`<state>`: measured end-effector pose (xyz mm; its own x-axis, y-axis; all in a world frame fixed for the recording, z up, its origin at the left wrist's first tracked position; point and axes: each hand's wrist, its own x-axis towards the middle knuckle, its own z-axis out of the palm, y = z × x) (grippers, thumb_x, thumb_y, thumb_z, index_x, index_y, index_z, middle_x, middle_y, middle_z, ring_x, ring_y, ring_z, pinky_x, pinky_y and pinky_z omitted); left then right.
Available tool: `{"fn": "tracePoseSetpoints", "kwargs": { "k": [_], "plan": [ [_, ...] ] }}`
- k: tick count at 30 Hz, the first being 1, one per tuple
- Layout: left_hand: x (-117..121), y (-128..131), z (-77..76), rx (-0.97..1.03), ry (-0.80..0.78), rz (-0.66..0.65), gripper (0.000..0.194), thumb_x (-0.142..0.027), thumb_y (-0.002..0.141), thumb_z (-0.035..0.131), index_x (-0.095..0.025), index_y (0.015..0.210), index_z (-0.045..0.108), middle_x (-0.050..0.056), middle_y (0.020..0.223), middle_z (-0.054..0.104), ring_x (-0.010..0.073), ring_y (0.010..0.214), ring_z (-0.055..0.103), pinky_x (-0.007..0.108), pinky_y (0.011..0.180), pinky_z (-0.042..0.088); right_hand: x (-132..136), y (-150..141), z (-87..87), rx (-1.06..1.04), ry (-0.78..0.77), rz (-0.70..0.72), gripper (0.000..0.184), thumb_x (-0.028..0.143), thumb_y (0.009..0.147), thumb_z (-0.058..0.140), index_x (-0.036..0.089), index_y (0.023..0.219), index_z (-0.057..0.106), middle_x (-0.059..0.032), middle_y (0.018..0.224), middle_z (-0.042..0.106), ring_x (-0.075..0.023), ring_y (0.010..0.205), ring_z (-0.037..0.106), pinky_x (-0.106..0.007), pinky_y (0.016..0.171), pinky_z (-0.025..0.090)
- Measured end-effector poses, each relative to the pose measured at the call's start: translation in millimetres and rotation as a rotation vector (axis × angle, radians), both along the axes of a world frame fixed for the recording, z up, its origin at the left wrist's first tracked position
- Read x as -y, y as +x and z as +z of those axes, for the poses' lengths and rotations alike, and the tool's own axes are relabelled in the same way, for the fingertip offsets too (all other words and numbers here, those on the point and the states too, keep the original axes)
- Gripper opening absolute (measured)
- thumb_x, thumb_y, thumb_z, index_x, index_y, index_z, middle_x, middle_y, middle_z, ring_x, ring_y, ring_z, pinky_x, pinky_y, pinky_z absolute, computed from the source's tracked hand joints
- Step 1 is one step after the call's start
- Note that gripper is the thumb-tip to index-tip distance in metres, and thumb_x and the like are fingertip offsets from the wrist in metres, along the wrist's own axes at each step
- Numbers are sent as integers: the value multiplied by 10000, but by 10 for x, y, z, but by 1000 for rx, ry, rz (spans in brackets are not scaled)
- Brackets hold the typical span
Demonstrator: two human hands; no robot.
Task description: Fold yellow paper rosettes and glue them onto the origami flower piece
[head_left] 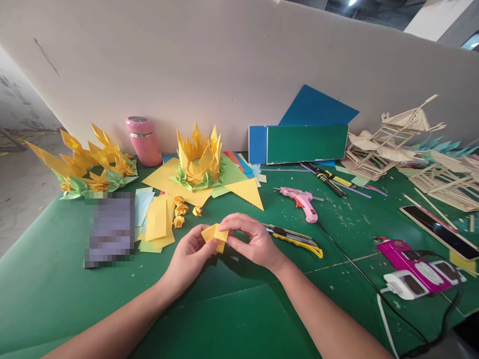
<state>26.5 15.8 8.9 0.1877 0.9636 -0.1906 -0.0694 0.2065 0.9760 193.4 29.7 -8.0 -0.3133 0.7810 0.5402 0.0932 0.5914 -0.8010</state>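
Between my two hands is a small piece of folded yellow paper (211, 233), with creased flaps standing up. My left hand (190, 253) pinches its left and lower side, thumb in front. My right hand (251, 240) grips the upper right flap between thumb and fingers. Just beyond my hands lie several small folded yellow paper flowers (179, 221). To their left is a stack of yellow paper strips (156, 218). A yellow paper crown (199, 167) with green leaves stands behind, on large yellow sheets.
A pink glue gun (301, 199) and a yellow utility knife (297, 240) lie right of my hands. A magenta power strip (415, 264) with cords sits at the right. Another paper crown (88, 167) and a pink flask (144, 142) stand left. Wooden stick models (389, 144) stand far right.
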Motion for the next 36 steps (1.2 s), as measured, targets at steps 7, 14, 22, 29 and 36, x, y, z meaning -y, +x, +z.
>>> {"fn": "tracePoseSetpoints", "kwargs": {
  "k": [7, 14, 22, 29, 36],
  "plan": [
    [10, -8, -24, 34, 25, 32, 323, -456, 620, 767, -182, 762, 672, -14, 685, 643, 121, 603, 535, 219, 563, 418, -9, 1, -34, -4, -23, -43, 93, 204, 825, 635, 218, 875, 712, -44, 889, 669, -146, 835, 630, -284, 759, 546],
    [-8, -15, -64, 57, 3, 57, 310, -455, 625, 771, -187, 770, 718, 12, 737, 700, 150, 681, 586, 232, 643, 460, -12, 8, -59, 16, -36, -69, 106, 242, 819, 655, 228, 885, 737, -47, 899, 678, -157, 876, 641, -303, 804, 544],
    [-28, -49, -77, 62, -43, 56, 301, -447, 632, 772, -170, 744, 738, 12, 665, 680, 135, 607, 549, 227, 584, 434, -8, -18, -71, 17, -3, -150, 92, 282, 820, 660, 239, 856, 733, -45, 914, 676, -164, 868, 639, -310, 787, 546],
    [-26, -55, -93, 102, -78, 58, 288, -436, 633, 776, -164, 698, 707, -3, 625, 640, 112, 577, 517, 206, 552, 408, 0, -33, -41, -40, -61, -134, 97, 284, 808, 669, 213, 745, 690, -47, 846, 681, -169, 833, 642, -323, 780, 544],
    [-10, -31, -66, 88, -36, 61, 328, -473, 629, 760, -164, 690, 673, -7, 616, 623, 123, 579, 526, 231, 583, 430, 5, -55, -49, -72, -102, -130, 166, 339, 810, 659, 201, 718, 663, -43, 822, 624, -157, 773, 608, -304, 700, 535]
  ]
}}
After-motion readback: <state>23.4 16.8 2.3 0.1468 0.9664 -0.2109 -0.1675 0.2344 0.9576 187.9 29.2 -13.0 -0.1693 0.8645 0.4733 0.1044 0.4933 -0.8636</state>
